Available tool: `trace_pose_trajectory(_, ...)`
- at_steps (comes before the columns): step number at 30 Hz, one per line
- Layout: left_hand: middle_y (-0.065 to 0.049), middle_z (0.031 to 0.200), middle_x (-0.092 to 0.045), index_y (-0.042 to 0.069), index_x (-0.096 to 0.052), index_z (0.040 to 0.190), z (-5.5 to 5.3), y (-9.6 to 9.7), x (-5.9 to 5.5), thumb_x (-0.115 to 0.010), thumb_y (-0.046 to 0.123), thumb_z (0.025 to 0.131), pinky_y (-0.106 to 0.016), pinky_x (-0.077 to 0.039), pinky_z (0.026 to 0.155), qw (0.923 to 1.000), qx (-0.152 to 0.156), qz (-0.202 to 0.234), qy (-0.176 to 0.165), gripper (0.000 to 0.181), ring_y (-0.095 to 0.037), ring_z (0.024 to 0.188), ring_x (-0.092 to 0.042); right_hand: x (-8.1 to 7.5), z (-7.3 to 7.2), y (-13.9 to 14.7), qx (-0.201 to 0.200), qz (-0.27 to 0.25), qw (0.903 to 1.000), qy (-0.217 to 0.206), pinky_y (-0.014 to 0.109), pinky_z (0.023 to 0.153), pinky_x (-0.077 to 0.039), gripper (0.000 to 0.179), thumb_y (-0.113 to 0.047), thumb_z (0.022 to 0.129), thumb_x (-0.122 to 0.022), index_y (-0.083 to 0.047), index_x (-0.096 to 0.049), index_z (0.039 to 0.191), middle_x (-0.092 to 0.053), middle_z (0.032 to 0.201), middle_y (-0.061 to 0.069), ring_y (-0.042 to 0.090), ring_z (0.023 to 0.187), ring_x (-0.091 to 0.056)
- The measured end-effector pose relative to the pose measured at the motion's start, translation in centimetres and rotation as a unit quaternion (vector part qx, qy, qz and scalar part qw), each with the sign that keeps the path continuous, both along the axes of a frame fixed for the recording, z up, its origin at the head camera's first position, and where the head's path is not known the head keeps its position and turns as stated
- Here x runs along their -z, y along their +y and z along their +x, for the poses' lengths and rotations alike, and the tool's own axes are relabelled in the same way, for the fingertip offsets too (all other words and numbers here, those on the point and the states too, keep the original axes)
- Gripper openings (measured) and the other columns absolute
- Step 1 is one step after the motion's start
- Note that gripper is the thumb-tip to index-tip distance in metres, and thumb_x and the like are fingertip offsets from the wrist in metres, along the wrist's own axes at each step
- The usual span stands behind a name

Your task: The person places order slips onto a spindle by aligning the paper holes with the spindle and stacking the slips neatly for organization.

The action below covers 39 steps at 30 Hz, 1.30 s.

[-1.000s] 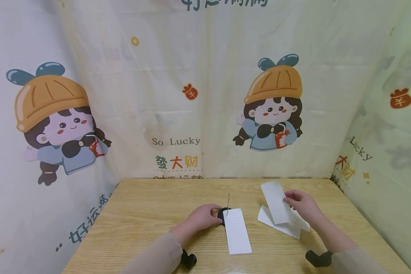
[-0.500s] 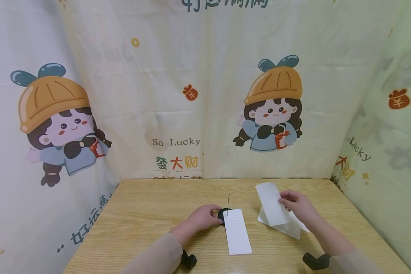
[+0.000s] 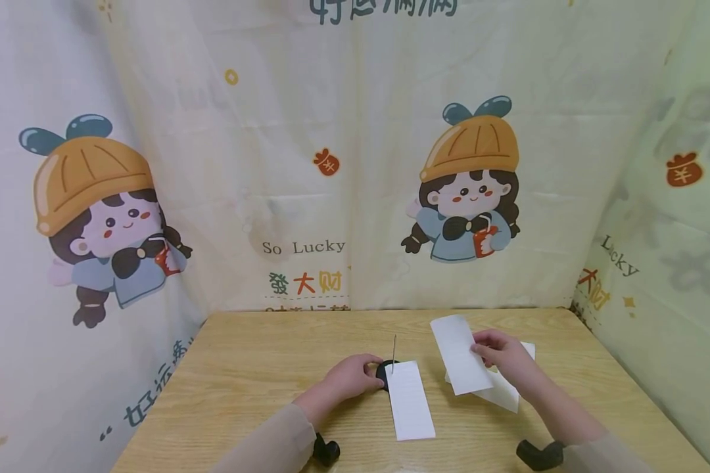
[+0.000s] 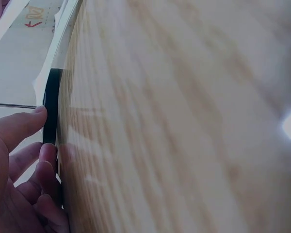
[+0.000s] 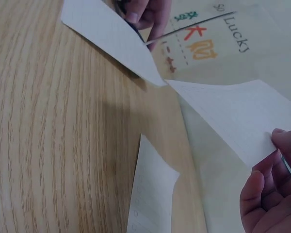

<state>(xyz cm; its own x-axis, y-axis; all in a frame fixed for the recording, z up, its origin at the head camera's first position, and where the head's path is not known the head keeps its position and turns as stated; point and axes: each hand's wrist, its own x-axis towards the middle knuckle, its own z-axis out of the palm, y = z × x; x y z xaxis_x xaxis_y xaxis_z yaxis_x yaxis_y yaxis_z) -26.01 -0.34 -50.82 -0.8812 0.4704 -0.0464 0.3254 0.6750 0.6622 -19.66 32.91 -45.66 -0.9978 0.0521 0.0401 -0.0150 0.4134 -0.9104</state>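
A bill spike stands on the table, with a round black base (image 3: 381,374) and a thin upright metal needle (image 3: 394,348). My left hand (image 3: 349,378) grips the left side of the base; in the left wrist view its thumb and fingers close on the dark rim (image 4: 51,104). One white paper slip (image 3: 411,406) is on the needle and lies toward me. To the right, my right hand (image 3: 504,358) pinches another white slip (image 3: 460,355) by its right edge, raised and tilted. Further slips (image 3: 504,393) lie beneath it, partly hidden by the held slip and hand.
The wooden table (image 3: 260,368) ends at a printed cloth curtain (image 3: 378,276) behind and at both sides. Black pieces stick out at my left cuff (image 3: 327,450) and right cuff (image 3: 541,454).
My right hand has moved left with the held slip, nearer the needle, uncovering more of the slips at right. My left hand has stayed at the base.
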Motion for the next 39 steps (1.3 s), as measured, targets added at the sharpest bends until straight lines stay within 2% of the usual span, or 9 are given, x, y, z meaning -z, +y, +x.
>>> trace_pose_trajectory(12, 0.005, 0.077, -0.057, 0.018, -0.067, 0.125, 0.1, 0.0, 0.0, -0.079, 0.027, 0.084, -0.03, -0.04, 0.061, 1.0, 0.001, -0.005, 0.002, 0.043, -0.012, 0.066, -0.05, 0.1, -0.1, -0.9, -0.006, -0.029, 0.9996, 0.0, 0.029, 0.073, -0.051, 0.032, -0.012, 0.096, -0.064, 0.007, -0.059, 0.122, -0.064, 0.099, 0.008, 0.017, 0.081, -0.058)
trace_pose_trajectory(19, 0.005, 0.077, -0.056, 0.018, -0.067, 0.124, 0.2, 0.0, 0.0, -0.079, 0.027, 0.084, -0.031, -0.04, 0.061, 1.0, -0.002, -0.006, 0.007, 0.043, -0.012, 0.066, -0.05, 0.0, -0.1, -1.6, -0.011, -0.049, 0.9987, -0.006, 0.031, 0.075, -0.051, 0.033, -0.012, 0.096, -0.064, 0.007, -0.059, 0.122, -0.064, 0.099, 0.007, 0.017, 0.082, -0.059)
trace_pose_trajectory(29, 0.005, 0.077, -0.056, 0.019, -0.067, 0.125, -0.1, 0.0, 0.2, -0.079, 0.029, 0.084, -0.031, -0.04, 0.061, 0.9999, 0.0, -0.012, 0.01, 0.044, -0.012, 0.066, -0.05, -0.6, 0.1, -3.2, -0.045, -0.11, 0.9929, -0.012, 0.031, 0.071, -0.049, 0.032, -0.01, 0.095, -0.065, 0.009, -0.057, 0.12, -0.062, 0.09, 0.003, 0.016, 0.074, -0.056)
trace_pose_trajectory(36, 0.006, 0.076, -0.056, 0.02, -0.067, 0.126, -0.2, -0.1, 0.3, -0.078, 0.031, 0.084, -0.03, -0.04, 0.061, 0.9998, 0.003, -0.014, 0.011, 0.044, -0.011, 0.066, -0.05, -0.5, 0.2, -4.6, -0.072, -0.118, 0.9903, -0.011, 0.031, 0.071, -0.049, 0.033, -0.011, 0.095, -0.065, 0.01, -0.056, 0.119, -0.062, 0.091, 0.003, 0.016, 0.073, -0.055)
trace_pose_trajectory(39, 0.006, 0.077, -0.056, 0.021, -0.067, 0.126, -0.2, 0.0, 0.2, -0.078, 0.032, 0.085, -0.03, -0.041, 0.062, 0.9998, 0.003, -0.016, 0.008, 0.044, -0.011, 0.066, -0.051, -0.1, 0.1, -5.1, -0.072, -0.121, 0.9898, -0.019, 0.03, 0.071, -0.049, 0.032, -0.011, 0.094, -0.066, 0.009, -0.058, 0.118, -0.063, 0.092, 0.004, 0.017, 0.075, -0.056)
